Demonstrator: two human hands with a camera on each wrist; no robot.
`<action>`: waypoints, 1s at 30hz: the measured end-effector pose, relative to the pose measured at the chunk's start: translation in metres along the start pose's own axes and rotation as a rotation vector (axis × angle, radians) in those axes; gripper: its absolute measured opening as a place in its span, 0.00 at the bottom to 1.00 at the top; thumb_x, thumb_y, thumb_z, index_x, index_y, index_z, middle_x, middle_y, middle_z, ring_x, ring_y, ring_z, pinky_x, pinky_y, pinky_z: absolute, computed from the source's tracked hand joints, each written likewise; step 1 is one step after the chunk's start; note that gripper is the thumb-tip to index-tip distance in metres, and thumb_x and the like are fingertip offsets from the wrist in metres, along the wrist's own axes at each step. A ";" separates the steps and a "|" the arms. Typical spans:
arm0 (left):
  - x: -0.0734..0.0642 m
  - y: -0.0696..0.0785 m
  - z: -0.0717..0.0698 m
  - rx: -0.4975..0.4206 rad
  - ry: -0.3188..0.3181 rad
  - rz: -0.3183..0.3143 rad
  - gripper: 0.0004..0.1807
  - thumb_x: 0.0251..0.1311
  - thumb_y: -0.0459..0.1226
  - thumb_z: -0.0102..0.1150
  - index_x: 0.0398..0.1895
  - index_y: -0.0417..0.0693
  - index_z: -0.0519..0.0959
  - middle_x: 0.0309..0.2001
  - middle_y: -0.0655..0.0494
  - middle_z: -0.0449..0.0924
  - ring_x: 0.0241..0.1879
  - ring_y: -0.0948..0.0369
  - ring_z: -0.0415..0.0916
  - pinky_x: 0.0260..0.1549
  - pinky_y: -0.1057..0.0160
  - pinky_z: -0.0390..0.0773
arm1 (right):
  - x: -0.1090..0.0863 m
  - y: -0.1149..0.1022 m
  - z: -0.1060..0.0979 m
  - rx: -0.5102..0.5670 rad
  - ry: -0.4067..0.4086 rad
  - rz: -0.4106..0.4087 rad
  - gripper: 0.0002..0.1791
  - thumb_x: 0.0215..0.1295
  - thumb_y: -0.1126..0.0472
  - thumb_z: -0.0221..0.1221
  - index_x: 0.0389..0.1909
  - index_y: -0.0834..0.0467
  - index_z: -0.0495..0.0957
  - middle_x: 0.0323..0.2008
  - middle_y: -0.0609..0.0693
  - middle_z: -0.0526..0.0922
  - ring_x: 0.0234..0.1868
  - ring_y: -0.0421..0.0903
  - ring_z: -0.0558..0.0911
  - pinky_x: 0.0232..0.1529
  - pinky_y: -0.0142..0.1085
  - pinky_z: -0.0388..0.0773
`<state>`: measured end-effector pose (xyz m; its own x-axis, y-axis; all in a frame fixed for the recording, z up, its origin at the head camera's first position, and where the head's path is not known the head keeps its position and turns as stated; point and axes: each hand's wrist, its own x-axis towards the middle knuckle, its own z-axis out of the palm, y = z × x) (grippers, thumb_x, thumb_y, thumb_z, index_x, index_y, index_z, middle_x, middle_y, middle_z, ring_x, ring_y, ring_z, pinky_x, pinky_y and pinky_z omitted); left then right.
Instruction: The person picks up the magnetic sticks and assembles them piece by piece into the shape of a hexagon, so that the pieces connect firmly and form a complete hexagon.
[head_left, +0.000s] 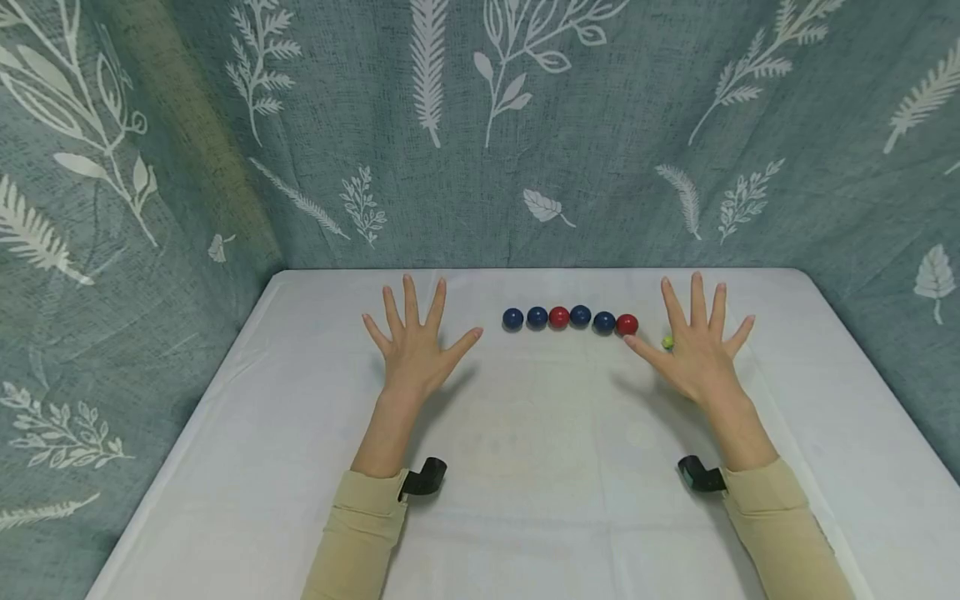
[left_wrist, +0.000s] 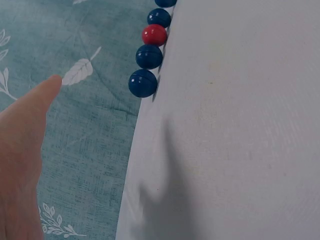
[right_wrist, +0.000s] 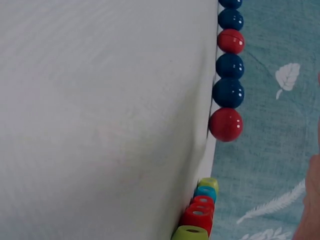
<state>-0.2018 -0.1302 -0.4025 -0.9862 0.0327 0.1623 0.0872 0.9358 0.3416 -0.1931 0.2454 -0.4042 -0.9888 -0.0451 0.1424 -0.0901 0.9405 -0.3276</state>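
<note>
Both hands are held over the white table with fingers spread wide, and neither holds anything. My left hand (head_left: 415, 354) is left of a row of glossy balls, its thumb pointing toward the leftmost blue ball (head_left: 513, 319). My right hand (head_left: 697, 354) is at the row's other end, its thumb tip overlapping the lower edge of the end red ball (head_left: 627, 325). Another red ball (right_wrist: 231, 41) sits among several blue ones. In the right wrist view, small holed blocks form a line: a yellow-green block (right_wrist: 208, 184), a blue block (right_wrist: 205, 192), red blocks (right_wrist: 197, 217) and a green block (right_wrist: 190, 233). My right hand mostly hides them in the head view.
The balls stand toward the far edge of the white-covered table (head_left: 525, 500). Behind it and along its sides hangs a blue-green curtain (head_left: 465, 192) with white leaf prints. A black wrist camera (head_left: 425, 477) is on the left sleeve, another black camera (head_left: 701, 475) on the right.
</note>
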 end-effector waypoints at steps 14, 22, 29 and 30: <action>-0.001 -0.004 0.002 0.003 -0.016 -0.001 0.51 0.57 0.75 0.37 0.78 0.67 0.37 0.76 0.50 0.16 0.70 0.50 0.05 0.58 0.35 0.13 | -0.003 0.004 0.002 0.000 -0.022 -0.009 0.55 0.60 0.23 0.45 0.78 0.45 0.33 0.76 0.55 0.22 0.70 0.55 0.14 0.54 0.69 0.11; -0.002 -0.002 0.004 -0.065 -0.010 0.048 0.49 0.61 0.70 0.42 0.79 0.63 0.39 0.77 0.45 0.23 0.73 0.48 0.14 0.61 0.33 0.19 | -0.002 0.012 0.001 0.137 -0.038 -0.042 0.49 0.68 0.31 0.45 0.78 0.52 0.36 0.76 0.62 0.29 0.73 0.65 0.27 0.59 0.72 0.26; 0.001 0.005 0.006 -0.268 -0.040 0.117 0.46 0.66 0.60 0.49 0.79 0.55 0.41 0.77 0.43 0.29 0.75 0.45 0.27 0.65 0.34 0.32 | 0.002 0.032 -0.006 0.336 -0.021 -0.111 0.41 0.75 0.45 0.48 0.75 0.67 0.45 0.73 0.72 0.41 0.71 0.73 0.39 0.61 0.72 0.38; 0.001 0.006 0.007 -0.311 -0.043 0.125 0.46 0.67 0.58 0.50 0.79 0.54 0.42 0.77 0.43 0.30 0.75 0.44 0.29 0.66 0.35 0.35 | 0.003 0.035 -0.007 0.351 -0.022 -0.112 0.40 0.75 0.46 0.48 0.75 0.67 0.46 0.73 0.72 0.42 0.71 0.73 0.40 0.62 0.72 0.39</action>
<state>-0.2037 -0.1217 -0.4065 -0.9697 0.1615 0.1833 0.2399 0.7716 0.5891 -0.1981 0.2801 -0.4087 -0.9725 -0.1521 0.1764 -0.2294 0.7565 -0.6125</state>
